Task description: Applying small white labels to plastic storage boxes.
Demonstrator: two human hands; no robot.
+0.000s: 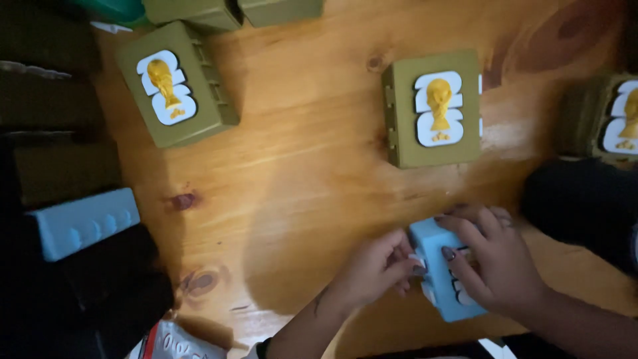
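1. My left hand (377, 266) and my right hand (495, 256) both grip a light blue box (437, 262) near the bottom edge of the wooden table (299, 173).
2. The blue box sits between my hands, tilted, touching both.
3. Left hand: fingers curled, fingertips pressed on the box's left side, thumb on its edge. Closed around that side.
4. Right hand: lies over the box's right half, fingers bent down across the white pieces on its face, covering most of them.
5. Just beyond my hands, a green box (433, 110) with a gold trophy on white shapes lies flat on the table, apart from the blue box.
6. Second green box (176, 83) of the same kind at far left, turned at an angle.
7. Third one (608, 119) at the right edge, partly cut off.
8. Another blue box (83, 223) at left, on dark stuff, well apart from my hands.
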